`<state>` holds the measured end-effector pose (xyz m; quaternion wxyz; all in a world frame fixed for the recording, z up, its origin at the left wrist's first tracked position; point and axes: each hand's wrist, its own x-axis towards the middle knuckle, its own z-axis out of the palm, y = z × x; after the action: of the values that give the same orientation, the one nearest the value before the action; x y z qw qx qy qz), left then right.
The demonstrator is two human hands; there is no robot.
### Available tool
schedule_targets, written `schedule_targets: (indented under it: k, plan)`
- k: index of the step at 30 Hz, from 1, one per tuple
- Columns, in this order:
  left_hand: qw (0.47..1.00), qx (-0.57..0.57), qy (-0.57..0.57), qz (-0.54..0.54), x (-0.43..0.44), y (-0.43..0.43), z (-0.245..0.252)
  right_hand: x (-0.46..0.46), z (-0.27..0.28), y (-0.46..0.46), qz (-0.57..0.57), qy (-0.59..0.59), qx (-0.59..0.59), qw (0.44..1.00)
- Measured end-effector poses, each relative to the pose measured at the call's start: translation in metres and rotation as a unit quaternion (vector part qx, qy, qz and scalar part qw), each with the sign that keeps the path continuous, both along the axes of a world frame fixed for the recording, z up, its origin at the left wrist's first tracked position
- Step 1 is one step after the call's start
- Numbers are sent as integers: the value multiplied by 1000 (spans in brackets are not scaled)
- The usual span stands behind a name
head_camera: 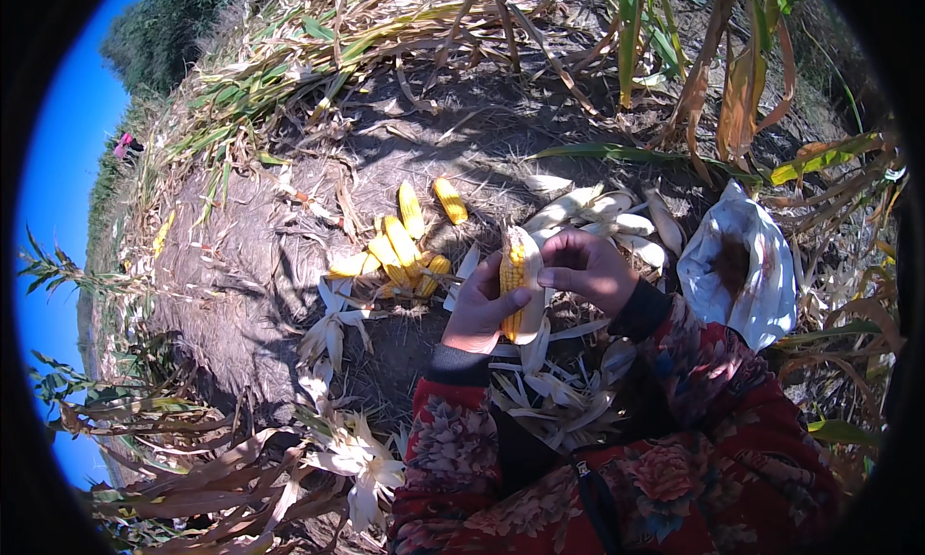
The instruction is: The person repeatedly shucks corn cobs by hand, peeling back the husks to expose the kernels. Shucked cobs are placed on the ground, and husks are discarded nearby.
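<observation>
An ear of yellow corn (514, 277), its kernels bared on the left side, stands upright in my left hand (483, 306). Pale husk (532, 284) still covers its right side. My right hand (589, 269) pinches the edge of that husk between thumb and fingers. Left of the ear, several bare yellow cobs (402, 246) lie in a loose pile on the soil. Beyond my right hand rests a heap of corn ears in pale husks (578, 209). Stripped husks (553, 396) are strewn beneath my wrists.
A white sack (773, 266) with a brown patch sits at the right. Cut corn stalks (289, 63) lie along the far side, and standing stalks (744, 85) rise at the upper right. Dry leaves (209, 483) cover the lower left. A person in pink (126, 146) is far off.
</observation>
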<state>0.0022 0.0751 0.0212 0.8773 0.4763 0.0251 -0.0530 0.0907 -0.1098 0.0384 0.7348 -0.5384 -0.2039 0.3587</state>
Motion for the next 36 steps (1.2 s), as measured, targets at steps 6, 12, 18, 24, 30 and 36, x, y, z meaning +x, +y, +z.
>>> schedule_targets:
  k: [6,12,18,24,30,36]
  plan:
    - [1000,12,-5,-2,0,0,0,0,5,-5,2,-5,-32,999]
    - [1000,-13,-10,14,0,1,-4,1,4,-7,14,-61,-57,996]
    - [987,-76,-11,140,3,10,-2,-29,27,-10,14,-82,-46,995]
    - [967,-195,-15,165,6,23,-18,-34,3,2,94,-217,-211,948]
    - [965,-133,-48,218,10,12,-18,-38,-8,15,230,-172,-307,907]
    - [960,-272,-18,67,1,17,-8,-55,-10,12,233,-502,-199,809]
